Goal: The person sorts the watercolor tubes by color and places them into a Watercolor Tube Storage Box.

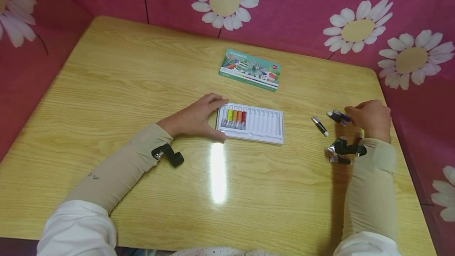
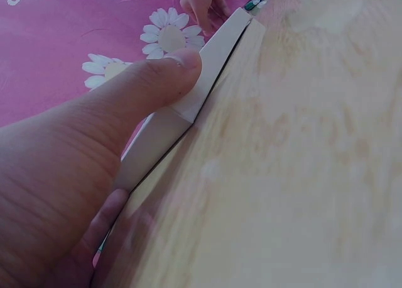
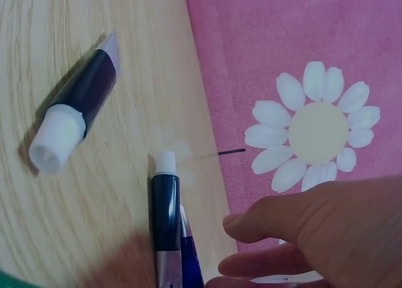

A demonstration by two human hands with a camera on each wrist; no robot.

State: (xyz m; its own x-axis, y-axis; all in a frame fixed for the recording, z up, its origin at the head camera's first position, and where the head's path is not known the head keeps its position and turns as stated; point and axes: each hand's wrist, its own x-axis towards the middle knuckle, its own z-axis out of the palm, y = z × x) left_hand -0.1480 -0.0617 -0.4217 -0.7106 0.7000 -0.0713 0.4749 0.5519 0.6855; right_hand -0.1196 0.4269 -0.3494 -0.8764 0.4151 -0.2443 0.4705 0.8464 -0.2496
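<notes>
My left hand (image 1: 193, 118) holds the left end of a white plastic tray (image 1: 266, 123), thumb (image 2: 169, 80) along its near side and fingers at the far side. Several small paint tubes (image 1: 234, 118) in yellow, orange and red lie in the tray's left slots; the slots to their right are bare. Over at the right, my right hand (image 1: 371, 119) is beside a dark tube with a white cap (image 3: 166, 203) and a blue-purple tube (image 3: 191, 260). Its thumb and fingers are apart, with nothing between them in the right wrist view. Another dark tube (image 1: 320, 126) lies to the left.
Behind the tray lies a green illustrated paint box (image 1: 250, 70). More tubes (image 1: 339, 159) lie near the right wrist, partly hidden by the black wrist mount (image 1: 350, 148). The wooden table (image 1: 149, 70) meets a pink flowered cloth at the back and sides.
</notes>
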